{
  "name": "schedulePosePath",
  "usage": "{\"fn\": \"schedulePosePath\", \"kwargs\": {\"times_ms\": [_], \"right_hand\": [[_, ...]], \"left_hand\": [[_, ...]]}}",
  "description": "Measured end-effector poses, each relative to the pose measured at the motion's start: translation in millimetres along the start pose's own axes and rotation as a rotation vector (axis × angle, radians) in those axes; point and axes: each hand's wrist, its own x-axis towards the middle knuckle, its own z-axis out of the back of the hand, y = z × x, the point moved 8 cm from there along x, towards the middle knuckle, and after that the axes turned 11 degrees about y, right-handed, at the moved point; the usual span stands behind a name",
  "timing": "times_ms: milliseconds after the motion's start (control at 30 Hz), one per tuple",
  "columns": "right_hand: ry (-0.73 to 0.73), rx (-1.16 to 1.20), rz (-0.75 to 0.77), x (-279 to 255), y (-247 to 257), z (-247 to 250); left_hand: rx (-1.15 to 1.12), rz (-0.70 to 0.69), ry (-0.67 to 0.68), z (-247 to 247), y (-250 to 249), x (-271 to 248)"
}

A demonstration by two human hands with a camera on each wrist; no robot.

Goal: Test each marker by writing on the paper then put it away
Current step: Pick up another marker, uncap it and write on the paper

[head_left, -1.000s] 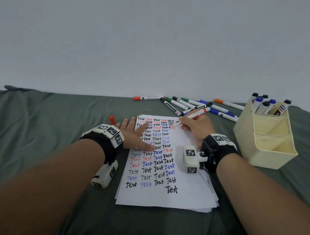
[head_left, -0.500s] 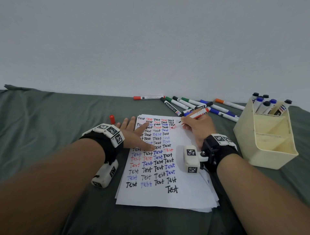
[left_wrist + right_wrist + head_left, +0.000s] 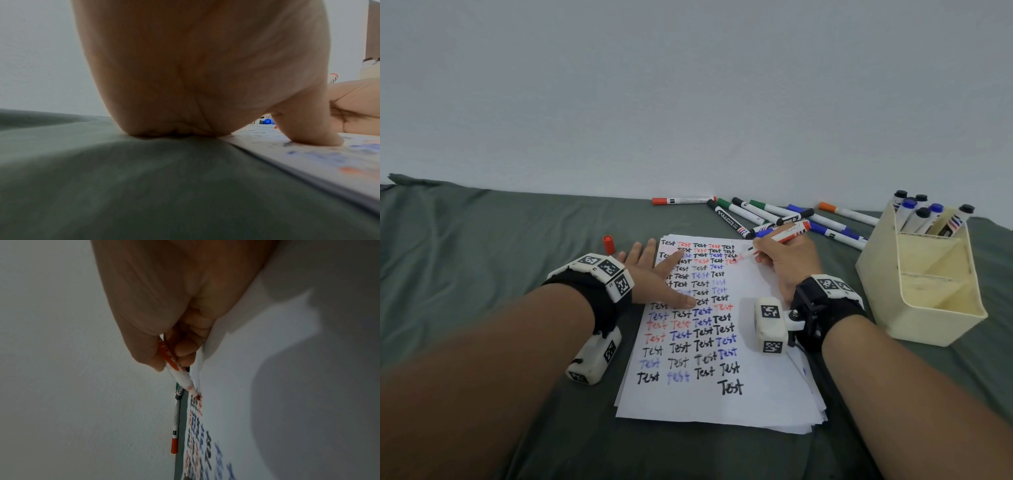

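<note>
A stack of white paper (image 3: 756, 394) covered with rows of the word "Test" lies on the green cloth. My right hand (image 3: 784, 260) pinches an uncapped red marker (image 3: 780, 238), whose tip touches the sheet near its upper right beside fresh red writing. In the right wrist view the red marker (image 3: 180, 374) juts from my curled fingers down onto the paper (image 3: 267, 386). My left hand (image 3: 654, 274) lies flat with spread fingers pressing the paper's left side; its thumb (image 3: 304, 129) presses the paper (image 3: 308, 162). The red cap (image 3: 608, 244) stands on the cloth left of the sheet.
Several capped markers (image 3: 767, 212) in red, black, green, blue and orange lie by the wall behind the paper. A cream holder (image 3: 928, 294) at the right has several markers standing in its rear compartment. Green cloth (image 3: 465, 257) covers the surface; a white wall rises behind.
My right hand has shifted slightly right along the top rows with the red marker, adding red writing. The left hand has stayed put.
</note>
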Motion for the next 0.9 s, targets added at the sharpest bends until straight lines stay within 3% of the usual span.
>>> {"fn": "schedulePosePath", "kwargs": {"times_ms": [800,900], "right_hand": [[-0.030,0.033,-0.007,-1.4,2.0,0.6],[-0.051,0.106,-0.003,-1.1,-0.1,2.9]], "left_hand": [[0.015,-0.009,-0.014,0.3,2.0,5.9],[0.076,-0.019,-0.069,5.3,3.1,5.2]]}}
